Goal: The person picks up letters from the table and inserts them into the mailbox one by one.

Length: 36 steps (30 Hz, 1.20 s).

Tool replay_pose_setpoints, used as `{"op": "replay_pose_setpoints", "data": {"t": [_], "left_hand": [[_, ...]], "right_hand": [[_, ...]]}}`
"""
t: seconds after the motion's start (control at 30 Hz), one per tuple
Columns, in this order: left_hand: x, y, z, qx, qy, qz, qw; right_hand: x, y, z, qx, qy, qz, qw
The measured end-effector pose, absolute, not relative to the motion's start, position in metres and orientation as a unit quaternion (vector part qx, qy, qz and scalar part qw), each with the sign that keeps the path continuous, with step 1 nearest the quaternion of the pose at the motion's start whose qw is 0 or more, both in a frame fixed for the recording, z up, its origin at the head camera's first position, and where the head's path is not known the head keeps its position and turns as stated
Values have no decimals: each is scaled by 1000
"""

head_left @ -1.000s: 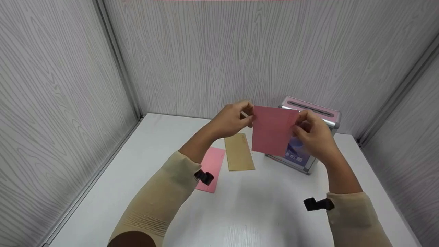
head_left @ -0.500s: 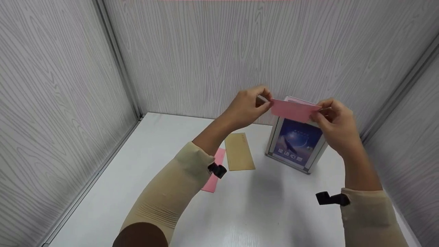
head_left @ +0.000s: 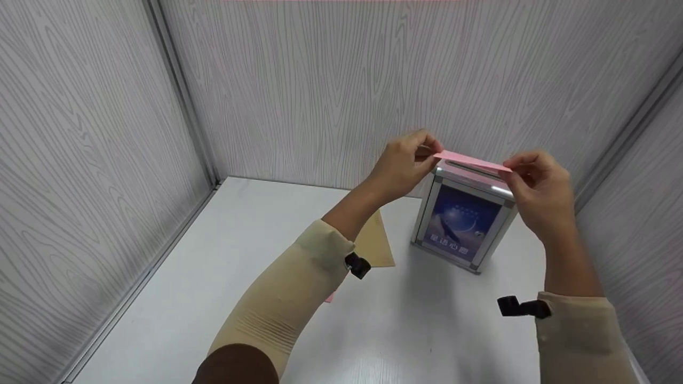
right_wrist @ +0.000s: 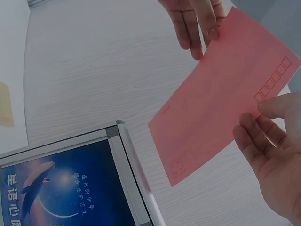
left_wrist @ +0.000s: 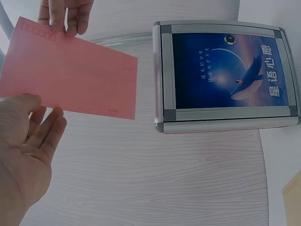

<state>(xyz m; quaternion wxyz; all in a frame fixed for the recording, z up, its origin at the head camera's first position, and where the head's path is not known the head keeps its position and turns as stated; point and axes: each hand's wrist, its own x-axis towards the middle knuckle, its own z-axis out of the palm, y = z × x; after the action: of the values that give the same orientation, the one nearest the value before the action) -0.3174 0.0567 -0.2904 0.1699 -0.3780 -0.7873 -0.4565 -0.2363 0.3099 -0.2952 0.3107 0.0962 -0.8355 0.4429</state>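
A pink envelope (head_left: pixel 472 161) is held by its two side edges above the slotted top of an upright silver-framed box (head_left: pixel 464 224). My left hand (head_left: pixel 403 165) pinches its left edge; my right hand (head_left: pixel 547 194) pinches the right edge. From the head view the envelope appears nearly edge-on. Both wrist views show its face, with a row of small printed squares on the envelope (left_wrist: pixel 70 70). A gap separates its lower edge from the box (right_wrist: pixel 120 169). The slot is partly hidden behind the envelope in the head view.
On the white table (head_left: pixel 256 213), a tan envelope (head_left: pixel 378 245) lies left of the box, partly covered by my left arm. Just a corner of another pink envelope (head_left: pixel 330 297) shows beneath that arm. Grey wood-grain panels (head_left: pixel 320 90) enclose the table at the back and sides.
Both hands have moved right and up with the pink envelope, from in front of the box to over its top. The envelope has turned from face-on to edge-on in the head view.
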Motion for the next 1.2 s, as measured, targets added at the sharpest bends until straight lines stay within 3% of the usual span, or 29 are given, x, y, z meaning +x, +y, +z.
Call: {"op": "replay_pose_setpoints", "data": {"t": [0.23,1.07,1.2], "left_hand": [[-326,73,-304,-382,-782,-463,167],[-333,87,-303,-351,-801,-463,141],[-330,91,-303,-344,-833,-401,164]], "right_hand": [[-241,322,-306,78,-840,429,324],[-254,336,-306,41,-861,428,270],[-259,337,-311,26,-872,416,255]]}}
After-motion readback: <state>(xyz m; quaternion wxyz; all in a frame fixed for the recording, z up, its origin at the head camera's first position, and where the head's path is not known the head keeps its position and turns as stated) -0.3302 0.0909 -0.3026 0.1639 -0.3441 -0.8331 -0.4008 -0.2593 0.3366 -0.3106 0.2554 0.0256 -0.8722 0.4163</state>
